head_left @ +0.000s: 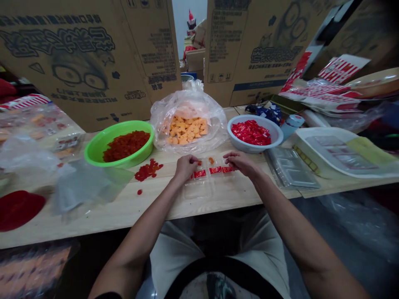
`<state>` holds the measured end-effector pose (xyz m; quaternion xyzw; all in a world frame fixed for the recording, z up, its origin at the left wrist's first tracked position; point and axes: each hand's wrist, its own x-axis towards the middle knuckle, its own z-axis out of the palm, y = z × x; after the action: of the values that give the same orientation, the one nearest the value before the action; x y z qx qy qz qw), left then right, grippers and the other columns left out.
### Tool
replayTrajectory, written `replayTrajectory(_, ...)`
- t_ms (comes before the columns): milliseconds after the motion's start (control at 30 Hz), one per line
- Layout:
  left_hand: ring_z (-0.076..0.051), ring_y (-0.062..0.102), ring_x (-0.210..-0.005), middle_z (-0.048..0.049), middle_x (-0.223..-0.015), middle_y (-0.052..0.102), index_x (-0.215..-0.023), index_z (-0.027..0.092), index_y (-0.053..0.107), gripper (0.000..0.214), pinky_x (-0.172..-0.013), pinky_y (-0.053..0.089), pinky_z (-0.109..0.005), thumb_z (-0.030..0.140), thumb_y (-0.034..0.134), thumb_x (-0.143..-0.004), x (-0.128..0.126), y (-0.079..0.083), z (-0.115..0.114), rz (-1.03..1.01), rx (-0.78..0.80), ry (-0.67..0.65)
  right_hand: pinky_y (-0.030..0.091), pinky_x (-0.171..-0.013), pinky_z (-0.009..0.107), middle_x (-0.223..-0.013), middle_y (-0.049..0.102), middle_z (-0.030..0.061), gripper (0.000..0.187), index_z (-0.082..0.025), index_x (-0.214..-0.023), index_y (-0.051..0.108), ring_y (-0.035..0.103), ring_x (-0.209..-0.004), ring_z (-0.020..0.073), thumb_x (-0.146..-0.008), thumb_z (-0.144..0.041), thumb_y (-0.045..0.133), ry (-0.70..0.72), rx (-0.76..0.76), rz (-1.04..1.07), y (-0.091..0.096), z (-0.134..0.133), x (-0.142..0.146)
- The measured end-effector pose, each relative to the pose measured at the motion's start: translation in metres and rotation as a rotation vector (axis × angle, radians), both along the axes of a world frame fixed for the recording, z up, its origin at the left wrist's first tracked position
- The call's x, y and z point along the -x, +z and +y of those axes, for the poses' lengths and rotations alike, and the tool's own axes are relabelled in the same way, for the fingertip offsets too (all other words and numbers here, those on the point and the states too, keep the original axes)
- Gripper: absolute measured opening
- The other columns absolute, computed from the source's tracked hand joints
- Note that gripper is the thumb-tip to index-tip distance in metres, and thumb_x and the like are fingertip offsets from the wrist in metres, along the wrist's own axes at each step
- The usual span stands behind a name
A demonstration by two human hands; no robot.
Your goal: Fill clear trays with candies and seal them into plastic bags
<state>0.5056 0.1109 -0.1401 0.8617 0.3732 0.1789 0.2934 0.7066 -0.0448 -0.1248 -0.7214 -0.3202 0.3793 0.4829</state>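
In front of me lie clear compartment trays with several small red packets in a row. Orange gummy-like pieces sit in compartments behind the packets. My left hand is over the left back part of the trays, fingers curled together beside an orange piece; what they pinch, if anything, is hidden. At the right back corner is my right hand, its fingers bent and close together above a red packet. Whatever may be between those fingertips is too small to make out.
A green bowl of red-orange pieces stands left, with loose red pieces beside it. Behind the trays is a plastic bag of orange shapes. Rightward are a pale bowl of red packets, stacked clear trays and a white bin.
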Motion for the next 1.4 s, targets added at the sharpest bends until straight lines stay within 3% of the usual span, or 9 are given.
replayTrajectory(200,-0.022,0.065,-0.094,-0.0085,-0.092,0.073,-0.083,0.018,0.078,0.020,-0.084,0.047,-0.030,0.017,0.058,-0.081,-0.003,-0.001,-0.002,0.168,-0.189,-0.090,0.041,-0.067,0.025,-0.085,0.072,0.0090,0.023,-0.014,-0.089,0.072,0.063,-0.078,0.0186,-0.085,-0.017,0.050,0.189,0.155,-0.733,0.005,0.016,-0.003)
replayTrajectory(400,-0.023,0.063,-0.098,-0.0106,-0.099,0.071,-0.094,0.018,0.077,0.025,-0.086,0.047,-0.031,0.019,0.054,-0.086,-0.018,0.014,-0.010,0.223,-0.288,-0.134,0.041,-0.075,0.028,-0.090,0.073,0.0135,0.016,-0.016,-0.088,0.073,0.065,-0.091,0.0256,-0.075,-0.016,0.064,0.286,0.201,-0.805,-0.005,0.034,0.002)
replayTrajectory(567,-0.022,0.065,-0.096,-0.0100,-0.103,0.071,-0.099,0.018,0.076,0.024,-0.082,0.049,-0.028,0.026,0.057,-0.087,-0.052,0.021,-0.020,0.292,-0.290,-0.244,0.044,-0.066,0.023,-0.098,0.071,0.0103,0.045,-0.012,-0.119,0.065,0.065,-0.082,0.0190,-0.076,-0.009,0.055,0.250,0.247,-0.716,0.005,0.024,-0.011)
replayTrajectory(667,-0.023,0.065,-0.096,-0.0116,-0.102,0.071,-0.097,0.016,0.076,0.023,-0.081,0.050,-0.030,0.020,0.058,-0.085,-0.063,0.018,-0.022,0.314,-0.278,-0.276,0.045,-0.061,0.021,-0.101,0.071,0.0084,0.052,-0.012,-0.120,0.064,0.064,-0.078,0.0154,-0.072,-0.003,0.049,0.236,0.270,-0.665,0.011,0.018,-0.018)
replayTrajectory(933,-0.020,0.065,-0.094,-0.0079,-0.103,0.070,-0.099,0.020,0.077,0.025,-0.080,0.050,-0.027,0.018,0.057,-0.084,-0.056,0.022,-0.026,0.289,-0.233,-0.288,0.044,-0.074,0.024,-0.099,0.072,0.0117,0.029,-0.011,-0.102,0.071,0.064,-0.092,0.0215,-0.078,-0.008,0.055,0.238,0.257,-0.821,0.003,0.047,-0.004)
replayTrajectory(1033,-0.018,0.065,-0.092,-0.0056,-0.101,0.070,-0.101,0.021,0.075,0.027,-0.083,0.049,-0.026,0.017,0.054,-0.084,-0.027,0.027,-0.022,0.146,-0.238,-0.228,0.045,-0.076,0.025,-0.096,0.073,0.0123,0.025,-0.011,-0.097,0.073,0.065,-0.090,0.0233,-0.076,-0.009,0.059,0.253,0.253,-0.877,0.000,0.056,-0.001)
replayTrajectory(1167,-0.019,0.064,-0.084,-0.0058,-0.094,0.069,-0.097,0.020,0.073,0.026,-0.079,0.050,-0.028,0.024,0.049,-0.087,0.061,0.028,-0.003,0.012,-0.306,0.015,0.045,-0.084,0.027,-0.106,0.071,0.0148,0.037,-0.010,-0.107,0.072,0.064,-0.100,0.0248,-0.074,-0.003,0.056,0.211,0.239,-0.927,0.003,0.045,-0.011)
replayTrajectory(1300,-0.026,0.064,-0.091,-0.0113,-0.102,0.067,-0.100,0.019,0.071,0.031,-0.085,0.051,-0.034,0.031,0.046,-0.086,0.158,0.016,0.014,0.267,-0.378,0.334,0.044,-0.090,0.030,-0.110,0.070,0.0147,0.039,-0.012,-0.110,0.071,0.063,-0.102,0.0244,-0.078,-0.001,0.051,0.198,0.197,-0.955,0.001,0.027,-0.016)
replayTrajectory(1400,-0.029,0.065,-0.093,-0.0138,-0.104,0.066,-0.103,0.017,0.070,0.034,-0.086,0.051,-0.037,0.033,0.046,-0.084,0.198,0.005,0.017,0.436,-0.332,0.381,0.044,-0.088,0.030,-0.106,0.069,0.0132,0.035,-0.016,-0.108,0.072,0.063,-0.097,0.0229,-0.083,-0.005,0.050,0.274,0.184,-0.992,-0.007,0.024,-0.010)
